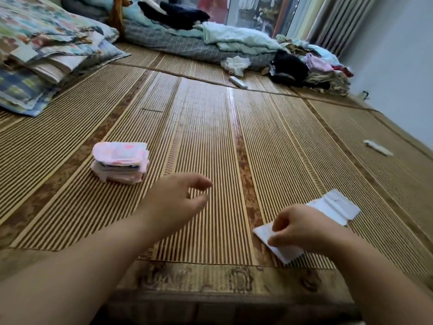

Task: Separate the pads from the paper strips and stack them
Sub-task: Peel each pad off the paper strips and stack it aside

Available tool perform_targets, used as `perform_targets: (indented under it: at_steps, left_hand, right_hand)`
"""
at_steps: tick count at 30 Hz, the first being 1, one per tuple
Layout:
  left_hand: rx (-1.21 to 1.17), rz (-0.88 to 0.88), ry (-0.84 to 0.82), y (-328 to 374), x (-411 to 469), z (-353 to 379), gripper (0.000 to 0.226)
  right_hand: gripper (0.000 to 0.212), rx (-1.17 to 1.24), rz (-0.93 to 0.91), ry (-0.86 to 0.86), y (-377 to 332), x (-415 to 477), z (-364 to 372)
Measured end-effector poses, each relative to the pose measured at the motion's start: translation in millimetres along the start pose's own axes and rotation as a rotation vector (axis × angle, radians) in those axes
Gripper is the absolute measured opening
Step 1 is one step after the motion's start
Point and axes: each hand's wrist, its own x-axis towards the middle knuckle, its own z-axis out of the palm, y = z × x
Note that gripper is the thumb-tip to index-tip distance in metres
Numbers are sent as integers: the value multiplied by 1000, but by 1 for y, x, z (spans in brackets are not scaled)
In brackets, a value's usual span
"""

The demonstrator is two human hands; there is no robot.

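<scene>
Bamboo mat (210, 137) covers the bed, and a pink stack (120, 161) of folded pads sits on it. Just right of the stack and nearer the camera, the left hand (180, 200) hovers above the mat with fingers loosely apart, holding nothing. Well right of the stack, the right hand (302, 228) pinches a white pad (335, 207) lying flat on the mat. Far right of the stack lies a lone strip (378, 147). Beyond the stack are pillows (46, 55) and clothes (311, 66).
</scene>
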Motion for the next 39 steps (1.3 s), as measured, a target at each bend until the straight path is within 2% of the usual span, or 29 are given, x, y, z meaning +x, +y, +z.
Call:
perform_targets:
  at_steps: [4, 7, 9, 12, 14, 17, 20, 23, 25, 27, 29, 31, 33, 35, 37, 39]
  left_hand:
    - [22, 14, -217, 6, -3, 22, 22]
    - [-20, -22, -305, 6, -1, 30, 19]
    - [-46, -53, -339, 5, -1, 31, 17]
    - [-139, -126, -336, 2, 1, 28, 20]
    - [-298, -231, -353, 0, 2, 24, 42]
    - [-547, -377, -385, 1, 1, 20, 71]
    - [-740, -442, -337, -1, 2, 11, 66]
    - [-666, -461, -259, -6, 2, 5, 56]
    - [-593, -527, -179, -12, 4, 4, 43]
    - [-612, -615, -126, -17, 6, 4, 33]
    - [-599, -658, -67, -21, 9, 5, 25]
    - [-564, -658, -23, -25, 11, 5, 21]
    - [-560, -666, -8, -30, 12, 4, 24]
    - [-555, -681, -6, -35, 12, 3, 26]
    - [-562, -684, -4, -40, 11, 2, 26]
    - [-573, -676, -9, -42, 11, 1, 27]
  right_hand:
    - [28, -233, -1, 50, -3, 5, 14]
    - [34, -207, -17, 82, -5, 11, 15]
    - [30, -61, -19, 71, -6, 14, 11]
    - [24, 282, -115, 95, -18, 15, 8]
    - [20, 471, -212, 94, -37, 16, 8]
    - [19, 607, -313, 98, -67, 22, 17]
    - [21, 802, -344, 8, -89, 28, 27]
    - [33, 971, -383, -181, -95, 30, 32]
    - [35, 942, -386, -174, -90, 32, 30]
    - [30, 858, -328, -33, -75, 37, 22]
    - [25, 589, -218, 211, -51, 46, 11]
    - [34, 257, -24, 345, -20, 54, 1]
    - [44, 74, 218, 281, 5, 54, -10]
    - [53, -30, 367, 140, 17, 52, -15]
    - [58, -19, 406, 82, 23, 54, -16]
    - [54, 57, 397, 68, 27, 58, -14]
